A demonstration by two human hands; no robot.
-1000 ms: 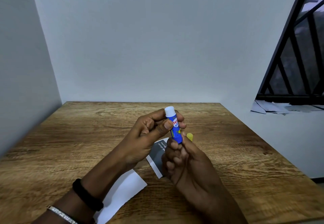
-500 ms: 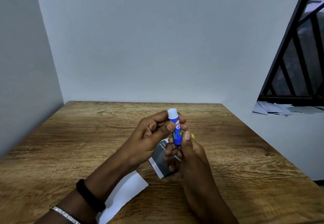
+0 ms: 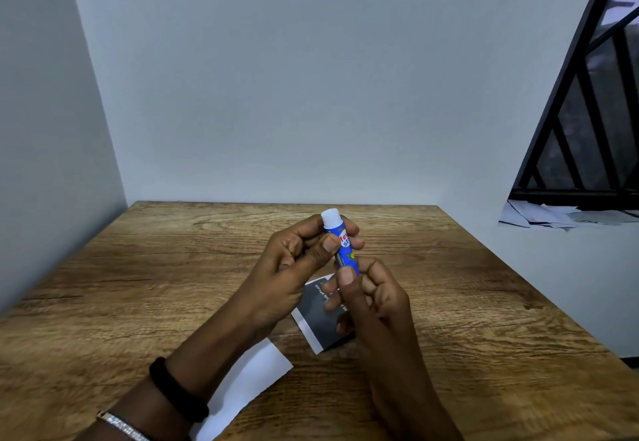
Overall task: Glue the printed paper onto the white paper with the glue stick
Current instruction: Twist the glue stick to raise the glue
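2 hands pinch the glue stick (image 3: 342,247): left hand (image 3: 297,268) above, right hand (image 3: 370,299) below.

A wood-grain table (image 3: 173,285) stands in a corner of plain pale walls (image 3: 276,77). At the right, a black-barred window (image 3: 587,112) opens above a sill with loose papers (image 3: 553,216).

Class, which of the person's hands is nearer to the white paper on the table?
Left. The left hand and its wrist pass above the white paper; the right hand sits farther right, over the printed paper.
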